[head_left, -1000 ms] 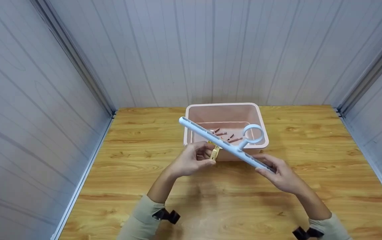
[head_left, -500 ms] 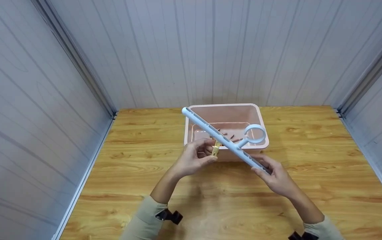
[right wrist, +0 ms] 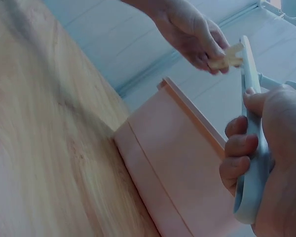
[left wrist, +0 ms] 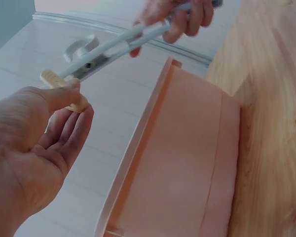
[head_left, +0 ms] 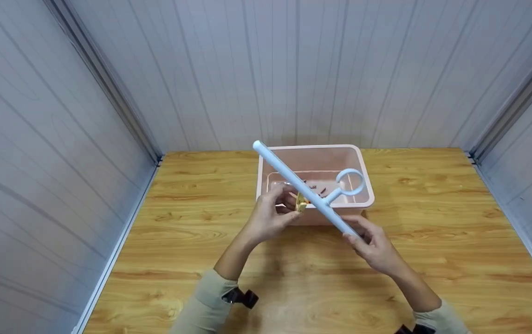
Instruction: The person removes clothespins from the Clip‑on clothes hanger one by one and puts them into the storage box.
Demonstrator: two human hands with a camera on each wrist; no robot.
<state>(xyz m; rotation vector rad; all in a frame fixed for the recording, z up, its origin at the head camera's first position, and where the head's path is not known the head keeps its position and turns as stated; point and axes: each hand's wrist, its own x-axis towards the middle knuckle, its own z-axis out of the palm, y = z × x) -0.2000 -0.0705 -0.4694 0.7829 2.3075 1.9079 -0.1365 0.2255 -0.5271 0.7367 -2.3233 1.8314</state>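
Note:
My right hand [head_left: 377,246] grips the lower right end of a light blue bar-shaped hanger [head_left: 284,170], fingers curled round it. A ring-shaped hook on a short stem stands out from the bar's middle. My left hand [head_left: 266,220] pinches a yellow clothespin [head_left: 301,204] between thumb and fingertips, right at the bar. In the left wrist view the clothespin [left wrist: 52,79] overlaps the slotted underside of the bar. From the right wrist view, its two legs [right wrist: 227,60] spread towards the bar's far end. Both things are held up over the near rim of a pink bin.
The pink plastic bin [head_left: 312,147] stands on the wooden table [head_left: 201,195] near the back wall. Several small thin pieces [head_left: 323,191] lie on its floor, partly hidden by the bar. Pale panel walls [head_left: 219,69] enclose the back and both sides.
The bar has tilted steeper and rolled, so its slots no longer show in the head view. My right hand has moved slightly left; my left hand has kept the clothespin at the bar.

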